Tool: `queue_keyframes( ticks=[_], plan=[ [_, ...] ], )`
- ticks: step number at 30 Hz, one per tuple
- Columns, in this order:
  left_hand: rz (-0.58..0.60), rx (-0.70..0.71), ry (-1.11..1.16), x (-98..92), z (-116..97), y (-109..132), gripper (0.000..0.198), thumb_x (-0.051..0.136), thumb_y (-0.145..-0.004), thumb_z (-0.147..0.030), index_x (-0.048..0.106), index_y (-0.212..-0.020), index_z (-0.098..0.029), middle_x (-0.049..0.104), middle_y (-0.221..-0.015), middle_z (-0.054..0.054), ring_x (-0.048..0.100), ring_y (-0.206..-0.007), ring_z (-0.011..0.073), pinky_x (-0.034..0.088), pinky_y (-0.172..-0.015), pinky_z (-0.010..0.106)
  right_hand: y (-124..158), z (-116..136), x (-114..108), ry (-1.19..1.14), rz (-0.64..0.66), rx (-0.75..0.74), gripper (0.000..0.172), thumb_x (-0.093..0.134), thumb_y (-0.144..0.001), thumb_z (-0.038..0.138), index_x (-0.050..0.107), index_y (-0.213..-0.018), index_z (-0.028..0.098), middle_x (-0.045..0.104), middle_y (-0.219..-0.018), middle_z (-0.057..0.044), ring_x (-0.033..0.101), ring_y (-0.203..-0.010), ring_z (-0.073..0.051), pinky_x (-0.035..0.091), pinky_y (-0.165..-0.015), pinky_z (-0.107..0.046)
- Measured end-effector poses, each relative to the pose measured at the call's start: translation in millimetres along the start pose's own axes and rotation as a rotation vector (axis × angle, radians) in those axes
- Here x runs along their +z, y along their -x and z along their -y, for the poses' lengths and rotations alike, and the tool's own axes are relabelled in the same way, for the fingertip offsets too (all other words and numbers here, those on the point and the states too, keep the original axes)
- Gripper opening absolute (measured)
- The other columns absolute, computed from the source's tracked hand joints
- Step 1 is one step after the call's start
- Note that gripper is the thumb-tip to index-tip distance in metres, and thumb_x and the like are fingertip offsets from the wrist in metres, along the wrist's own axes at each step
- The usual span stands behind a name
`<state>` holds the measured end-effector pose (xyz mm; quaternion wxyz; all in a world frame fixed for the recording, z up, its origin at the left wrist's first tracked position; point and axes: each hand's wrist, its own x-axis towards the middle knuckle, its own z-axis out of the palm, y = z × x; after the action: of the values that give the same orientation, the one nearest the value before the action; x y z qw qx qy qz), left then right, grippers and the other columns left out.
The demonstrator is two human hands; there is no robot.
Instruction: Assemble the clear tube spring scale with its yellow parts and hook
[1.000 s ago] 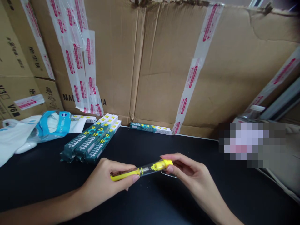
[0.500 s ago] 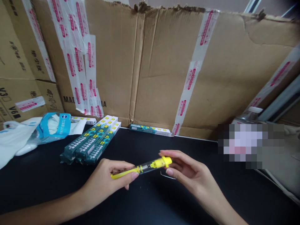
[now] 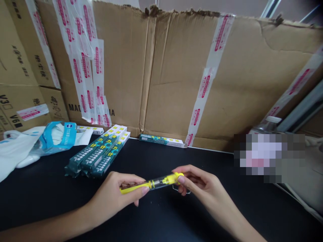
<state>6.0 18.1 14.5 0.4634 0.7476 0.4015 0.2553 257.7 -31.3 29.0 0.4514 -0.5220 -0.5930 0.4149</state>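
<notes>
A clear tubular spring scale [image 3: 158, 183] with yellow ends lies level across the middle, slightly higher at its right end. My left hand [image 3: 126, 190] is closed round its left part, thumb along the yellow strip. My right hand [image 3: 195, 185] grips the yellow cap [image 3: 175, 178] at the other end between thumb and fingers. A thin bent metal wire [image 3: 176, 189] shows just below the cap, by my right fingertips; whether it is attached to the scale I cannot tell.
Several green-and-white spring scale boxes [image 3: 101, 151] lie stacked on the black table [image 3: 156, 222] at left. Another such box [image 3: 161, 139] rests against the cardboard wall [image 3: 176, 74]. Plastic packaging [image 3: 58, 137] sits far left. A bottle [image 3: 271, 124], partly blurred out, stands at right.
My right thumb has moved up onto the yellow cap, and the right fingers have curled beneath it near the wire. The left hand keeps its hold.
</notes>
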Motion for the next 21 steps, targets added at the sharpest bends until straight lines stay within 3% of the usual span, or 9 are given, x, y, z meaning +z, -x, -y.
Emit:
queue_keyframes(
  ticks=[11,16,21],
  plan=[
    [-0.021,0.021,0.021,0.8,0.0,0.4,0.031,0.063,-0.087,-0.042,0.078,-0.090,-0.014,0.064,-0.059,0.000,0.054,-0.055,0.0134,0.039,-0.056,0.023,-1.3,2.1,0.8,-0.107,0.054,0.007,0.036,0.071,-0.084,0.048,0.070,-0.107,0.020,0.065,-0.073,0.001,0.061,-0.068,-0.013,0.053,-0.066,-0.025],
    [-0.029,0.035,0.048,1.0,1.2,0.3,0.030,0.064,-0.087,-0.042,0.077,-0.092,-0.015,0.065,-0.064,0.000,0.057,-0.058,0.0143,0.042,-0.058,0.023,-1.2,2.7,0.8,-0.113,0.084,0.017,0.035,0.075,-0.082,0.043,0.070,-0.110,0.022,0.068,-0.088,-0.002,0.062,-0.077,-0.015,0.054,-0.072,-0.027],
    [-0.026,0.053,0.015,-1.1,1.9,-0.4,0.033,0.061,-0.090,-0.046,0.077,-0.093,-0.017,0.065,-0.063,-0.001,0.056,-0.061,0.0149,0.041,-0.061,0.024,-2.4,2.2,-4.8,-0.077,0.040,-0.006,0.031,0.072,-0.084,0.044,0.072,-0.104,0.021,0.067,-0.078,-0.001,0.062,-0.071,-0.015,0.052,-0.069,-0.027]
  ],
)
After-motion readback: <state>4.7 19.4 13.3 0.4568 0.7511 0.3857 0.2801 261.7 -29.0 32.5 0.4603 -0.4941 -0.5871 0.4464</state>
